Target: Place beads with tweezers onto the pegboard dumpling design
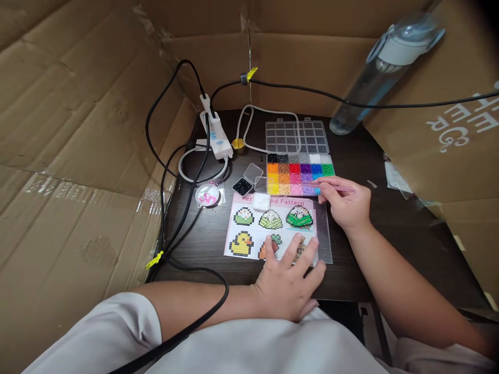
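Note:
My left hand (290, 280) lies with fingers spread over the lower edge of a printed bead pattern sheet (255, 221), partly covering a carrot picture. In my right hand (349, 202) is a pair of pink tweezers (345, 188), pinched, pointing left over a compartment box of coloured beads (295, 175). Whether the tips hold a bead is too small to see. A clear pegboard (323, 234) sticks out from under the sheet's right side. A small box of white beads (261, 201) sits on the sheet's top edge, beside a box of black beads (242, 186).
A white dish of pink and white beads (207, 196) stands left. Behind are a power strip (218, 137), a gold-coloured cup (238, 146) and black cables (187, 215). A water bottle (380, 83) leans back right. Cardboard walls (97, 130) enclose the dark table (393, 244).

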A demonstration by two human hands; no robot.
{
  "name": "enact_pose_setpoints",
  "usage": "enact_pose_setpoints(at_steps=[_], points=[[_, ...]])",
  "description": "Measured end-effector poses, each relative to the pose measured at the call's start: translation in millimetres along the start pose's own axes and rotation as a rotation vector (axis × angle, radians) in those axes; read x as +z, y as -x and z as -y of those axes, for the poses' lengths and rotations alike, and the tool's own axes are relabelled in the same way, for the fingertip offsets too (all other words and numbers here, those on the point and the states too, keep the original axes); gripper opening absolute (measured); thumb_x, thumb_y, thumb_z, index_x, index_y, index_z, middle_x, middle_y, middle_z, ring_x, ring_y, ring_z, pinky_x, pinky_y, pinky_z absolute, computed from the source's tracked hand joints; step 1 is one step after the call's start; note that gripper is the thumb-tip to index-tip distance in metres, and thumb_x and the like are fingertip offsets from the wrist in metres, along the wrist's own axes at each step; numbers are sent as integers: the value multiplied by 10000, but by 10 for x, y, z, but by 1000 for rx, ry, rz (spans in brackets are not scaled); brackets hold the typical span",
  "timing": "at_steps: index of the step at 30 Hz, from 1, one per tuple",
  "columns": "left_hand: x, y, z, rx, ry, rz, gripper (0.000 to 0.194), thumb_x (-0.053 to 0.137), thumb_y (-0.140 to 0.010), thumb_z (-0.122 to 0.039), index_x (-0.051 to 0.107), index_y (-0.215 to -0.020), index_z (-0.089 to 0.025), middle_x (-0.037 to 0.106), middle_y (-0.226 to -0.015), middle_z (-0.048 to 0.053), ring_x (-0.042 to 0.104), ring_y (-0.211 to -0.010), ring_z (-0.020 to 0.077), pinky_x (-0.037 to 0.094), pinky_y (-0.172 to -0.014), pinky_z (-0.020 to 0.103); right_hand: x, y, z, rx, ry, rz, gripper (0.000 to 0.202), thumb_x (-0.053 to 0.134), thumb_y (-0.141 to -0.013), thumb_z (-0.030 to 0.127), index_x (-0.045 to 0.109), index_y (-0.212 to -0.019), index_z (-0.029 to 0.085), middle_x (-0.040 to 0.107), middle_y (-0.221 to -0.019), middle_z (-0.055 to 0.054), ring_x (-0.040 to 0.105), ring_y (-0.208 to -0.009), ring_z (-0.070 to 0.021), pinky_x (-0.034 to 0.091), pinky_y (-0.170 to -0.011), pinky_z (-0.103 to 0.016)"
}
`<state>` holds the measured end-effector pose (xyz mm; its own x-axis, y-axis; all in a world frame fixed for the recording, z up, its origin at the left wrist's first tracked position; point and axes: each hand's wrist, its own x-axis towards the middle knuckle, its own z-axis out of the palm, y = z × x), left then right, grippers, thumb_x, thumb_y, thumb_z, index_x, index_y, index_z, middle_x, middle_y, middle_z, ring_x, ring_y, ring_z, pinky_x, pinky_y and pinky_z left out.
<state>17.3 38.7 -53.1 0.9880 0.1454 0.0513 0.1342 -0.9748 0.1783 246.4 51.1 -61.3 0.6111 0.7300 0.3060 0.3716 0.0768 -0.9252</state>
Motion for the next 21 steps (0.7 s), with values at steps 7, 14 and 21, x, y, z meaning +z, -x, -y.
enact_pose_setpoints(at_steps=[7, 14, 21], points=[[-1, 84, 28, -262, 40, 73, 893, 550, -744, -771, 388, -1467, -272, 91, -1638, 141, 132, -1426, 500, 187, -926, 862, -3, 89, -16, 26, -104, 24, 121, 674, -853, 286, 756, -854, 198, 731, -818, -48, 542, -447, -97, 462, -440, -273], [-13, 71, -30, -302, 74, 81, 862, 570, -763, -735, 391, -1462, -264, 96, -1636, 146, 135, -1429, 492, 194, -920, 875, 80, 189, -95, 104, -191, 12, 202, 685, -845, 369, 749, -855, 177, 686, -705, -35, 519, -420, -100, 420, -403, -263], [-3, 16, -121, -317, 80, 76, 779, 601, -800, -646, 402, -1449, -264, 94, -1636, 149, 129, -1437, 482, 216, -916, 865, 73, 166, -164, 137, -219, -19, 229, 702, -829, 390, 752, -872, 170, 560, -485, 21, 491, -385, -108, 397, -386, -252]])
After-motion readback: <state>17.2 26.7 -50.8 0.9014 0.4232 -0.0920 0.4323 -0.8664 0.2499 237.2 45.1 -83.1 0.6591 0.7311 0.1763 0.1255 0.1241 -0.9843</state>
